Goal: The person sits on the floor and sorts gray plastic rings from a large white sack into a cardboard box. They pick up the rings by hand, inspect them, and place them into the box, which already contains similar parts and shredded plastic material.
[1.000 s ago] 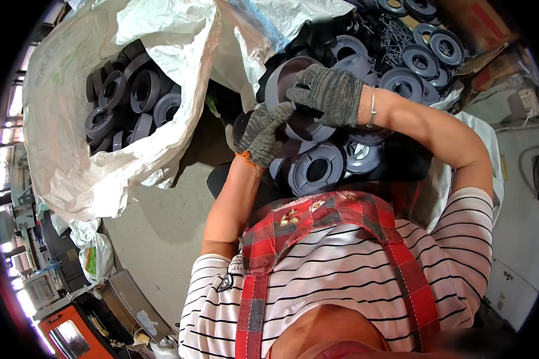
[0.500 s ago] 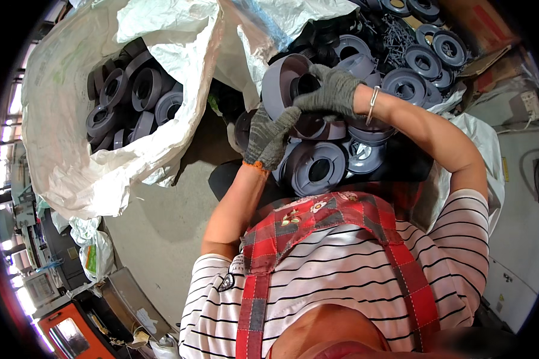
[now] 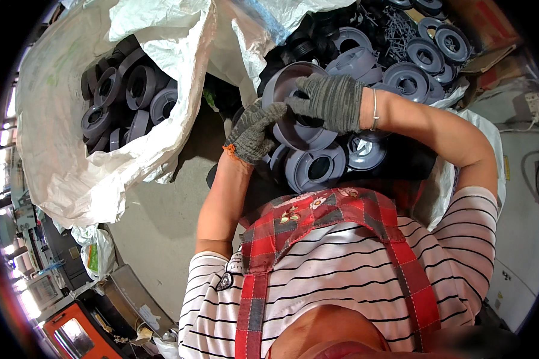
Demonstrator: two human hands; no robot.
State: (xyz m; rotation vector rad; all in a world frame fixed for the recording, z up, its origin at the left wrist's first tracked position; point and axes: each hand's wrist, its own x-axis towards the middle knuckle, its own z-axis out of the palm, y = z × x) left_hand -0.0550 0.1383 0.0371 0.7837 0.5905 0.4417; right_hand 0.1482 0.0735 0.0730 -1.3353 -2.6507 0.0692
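Observation:
Over my lap I hold a grey plastic ring-shaped part [image 3: 307, 139] with a wide rim and a dark centre. My left hand [image 3: 251, 133], in a grey knit glove with an orange cuff, grips its left side. My right hand [image 3: 332, 103], also gloved, reaches over the ring from the right with fingers curled into its middle. Those fingertips are partly hidden, and whether they pinch a small piece there I cannot make out. Just below lie a grey flanged ring [image 3: 315, 170] and another grey ring [image 3: 366, 154] with a shiny centre.
At the left, a large white woven sack [image 3: 48, 143] gapes around several grey rings [image 3: 140, 87]. Beyond my hands are black rubber-like parts [image 3: 299, 46], a heap of screws [image 3: 403, 33] and more grey flanged rings [image 3: 425, 55]. A cardboard box [image 3: 488, 60] stands at far right.
The held ring has turned, so its opening faces up more. My left hand has shifted slightly left; my right hand has moved a little lower and curls further over the ring.

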